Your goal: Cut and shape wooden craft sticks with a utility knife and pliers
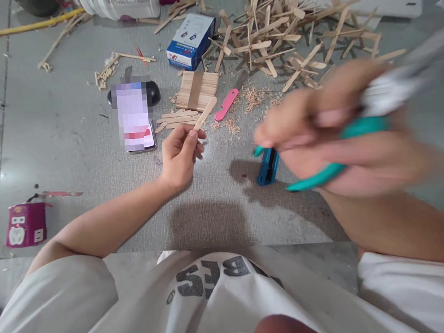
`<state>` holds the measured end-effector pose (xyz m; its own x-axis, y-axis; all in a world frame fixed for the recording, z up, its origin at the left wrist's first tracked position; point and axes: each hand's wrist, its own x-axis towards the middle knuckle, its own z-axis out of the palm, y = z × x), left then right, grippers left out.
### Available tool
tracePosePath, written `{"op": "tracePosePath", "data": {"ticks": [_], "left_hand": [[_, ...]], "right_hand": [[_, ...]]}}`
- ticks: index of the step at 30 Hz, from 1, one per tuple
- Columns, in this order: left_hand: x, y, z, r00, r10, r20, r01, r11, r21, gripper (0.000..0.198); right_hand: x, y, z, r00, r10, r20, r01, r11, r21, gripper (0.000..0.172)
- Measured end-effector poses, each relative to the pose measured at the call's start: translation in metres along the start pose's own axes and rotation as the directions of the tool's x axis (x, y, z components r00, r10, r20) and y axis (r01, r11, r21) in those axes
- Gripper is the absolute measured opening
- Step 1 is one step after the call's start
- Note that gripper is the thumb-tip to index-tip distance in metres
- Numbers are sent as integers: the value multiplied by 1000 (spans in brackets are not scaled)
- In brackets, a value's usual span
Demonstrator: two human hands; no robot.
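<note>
My left hand [181, 151] pinches a wooden popsicle stick [206, 113], which points up and to the right. Raised close to the camera, my right hand [341, 133] is closed around teal-handled pliers [317, 179]; their metal end is blurred and points to the upper right. Beneath that hand a blue stapler [268, 167], partly hidden, is on the table. Beyond my left hand lie several loose popsicle sticks [178, 120] and a banded bundle of sticks [207, 89]. A pink-handled folding knife [227, 104] rests just right of the bundle.
Crossed sticks [266, 41] are heaped at the back right, near small wood bits [255, 97]. A blue-and-white box [191, 41], a clear jar [119, 3] and a phone [132, 114] stand or lie at the back left. A purple cube [26, 226] sits far left.
</note>
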<state>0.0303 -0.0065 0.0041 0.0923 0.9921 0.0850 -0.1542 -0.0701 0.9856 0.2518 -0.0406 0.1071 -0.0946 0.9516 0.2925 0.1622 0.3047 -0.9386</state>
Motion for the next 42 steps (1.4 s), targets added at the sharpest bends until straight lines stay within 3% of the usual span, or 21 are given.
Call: {"op": "tracePosePath", "data": {"ticks": [1, 2, 3, 5, 7, 9, 14, 18, 21, 24, 30, 38, 42], "left_hand": [[0, -1, -1, 998, 53, -29, -52, 997, 57, 38], [1, -1, -2, 993, 102, -54, -95, 988, 118, 38], [1, -1, -2, 987, 140, -74, -126, 978, 169, 39], [1, 1, -2, 981, 170, -92, -148, 967, 209, 42], [2, 2, -1, 982, 166, -86, -150, 974, 168, 45], [3, 4, 0, 984, 159, -86, -150, 983, 104, 46], [4, 6, 0, 995, 52, -81, -54, 998, -21, 48], [2, 9, -1, 1000, -23, -20, 20, 992, -128, 48], [0, 11, 0, 999, -14, 44, 21, 988, -155, 49], [-3, 14, 2, 994, -16, 110, 29, 993, -118, 50], [-5, 14, 1, 971, -59, 231, 86, 990, -110, 55], [-2, 11, -2, 926, -126, 357, 206, 958, -197, 54], [1, 12, -5, 895, -172, 412, 270, 944, -192, 52]], "right_hand": [[2, 9, 5, 994, 54, 93, -65, 992, 112, 34], [4, 20, 10, 969, 116, 217, -143, 983, 112, 24], [5, 32, 16, 955, 158, 253, -178, 982, 59, 19], [3, 55, 26, 968, 168, 187, -169, 986, -11, 21], [-1, 73, 33, 987, 124, 98, -125, 992, -1, 23], [-8, 81, 37, 989, 120, 83, -120, 993, 1, 27], [-20, 78, 41, 976, 140, 166, -99, 967, -234, 29], [-15, 81, 34, 990, 92, 110, -43, 923, -382, 19], [-9, 87, 26, 996, -3, 86, 52, 814, -579, 14], [-6, 91, 21, 986, -54, 156, 150, 687, -711, 12], [-9, 96, 22, 958, -136, 252, 283, 593, -754, 17], [-8, 104, 20, 943, -195, 269, 332, 542, -772, 18], [-8, 106, 19, 952, -157, 263, 306, 522, -796, 23]]}}
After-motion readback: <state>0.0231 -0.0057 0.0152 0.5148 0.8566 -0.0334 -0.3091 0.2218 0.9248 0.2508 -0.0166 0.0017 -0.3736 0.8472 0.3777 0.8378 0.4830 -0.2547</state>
